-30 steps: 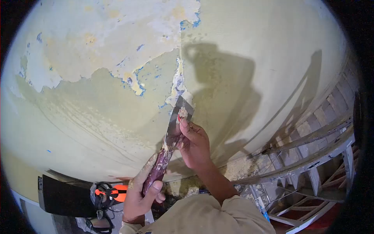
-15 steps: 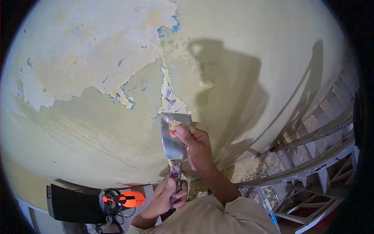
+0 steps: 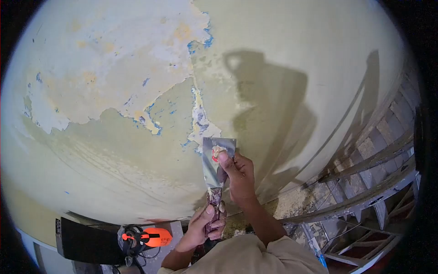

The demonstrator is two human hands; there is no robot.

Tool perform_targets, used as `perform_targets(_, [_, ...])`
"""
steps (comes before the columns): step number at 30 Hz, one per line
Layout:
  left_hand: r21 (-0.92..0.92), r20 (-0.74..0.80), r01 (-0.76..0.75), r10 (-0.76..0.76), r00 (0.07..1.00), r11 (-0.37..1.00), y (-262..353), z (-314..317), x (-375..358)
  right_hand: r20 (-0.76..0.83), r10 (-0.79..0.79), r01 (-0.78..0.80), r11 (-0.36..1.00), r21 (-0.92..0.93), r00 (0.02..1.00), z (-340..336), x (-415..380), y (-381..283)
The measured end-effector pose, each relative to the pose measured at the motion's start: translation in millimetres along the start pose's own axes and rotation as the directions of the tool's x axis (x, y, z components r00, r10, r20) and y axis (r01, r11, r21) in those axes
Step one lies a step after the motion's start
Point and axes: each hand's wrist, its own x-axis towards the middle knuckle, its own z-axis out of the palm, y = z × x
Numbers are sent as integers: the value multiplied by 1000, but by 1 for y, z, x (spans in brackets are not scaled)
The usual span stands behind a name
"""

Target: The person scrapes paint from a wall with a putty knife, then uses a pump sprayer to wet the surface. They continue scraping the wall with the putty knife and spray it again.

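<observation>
The scraper (image 3: 213, 181) was clasped by the left hand (image 3: 200, 226), its blade (image 3: 209, 162) pinched by the right hand (image 3: 241, 177); the lump (image 3: 218, 150) was seemingly being thumbed, with steadiness called for next

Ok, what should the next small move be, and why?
I'd probably wipe the pale residue off the scraper with the right hand: its thumb is at the clump on the blade's face, and the left hand has the handle. A cleaner blade would likely work better.

Left hand (image 3: 204, 227) curled, fingers wrapped; right hand (image 3: 242, 178) farther out, thumb (image 3: 228, 163) extended
</observation>
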Motion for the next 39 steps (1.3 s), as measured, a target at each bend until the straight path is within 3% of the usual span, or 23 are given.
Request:
perform_targets(4, [-9, 45, -29, 29, 999, 1000, -1, 4, 2, 59, -9, 7, 1000, 30, 998, 0, 2, -7])
perform_targets(7, [-163, 36, 0, 6, 999, 987, -25, -1, -2, 12, -4, 5, 997, -71, 1000, -2, -2, 2])
perform_targets(13, [-100, 80, -38, 46, 996, 994, -22, 4, 9, 12, -17, 17, 999, -41, 1000, -2, 3, -14])
perform_targets(16, [-214, 65, 22, -8, 998, 977, -33, 9, 6, -43, -3, 0, 997, -71, 999, -1, -3, -10])
perform_targets(22, [-180, 44, 3, 5, 999, 984, -33, 15, 6, 7, 43, -43, 999, 8, 999, -4, 0, -13])
perform_targets(25, [-145, 44, -10, 17, 999, 989, -35, 2, 12, -65, 36, -38, 999, -19, 997, 0, -1, -7])
perform_targets(29, [-62, 21, -39, 41, 999, 997, -25, 1, 17, 2, 84, -84, 994, -64, 996, -5, 0, -9])
perform_targets(31, [-39, -13, -25, 25, 1000, 999, -23, 4, 18, -48, -109, 96, 972, -216, 993, -4, 12, -12])
perform_targets(32, [-64, 27, -31, 33, 999, 997, -19, 9, 18, -5, -93, 92, 994, -64, 996, 4, 11, -24])
perform_targets(33, [-69, 79, -39, 45, 996, 997, -14, 12, 19, -7, -104, 103, 993, -55, 995, 5, 8, -20])
perform_targets(39, [-156, 36, -25, 31, 999, 988, -31, 11, 23, -66, -83, 75, 991, -110, 994, -3, 5, -12])
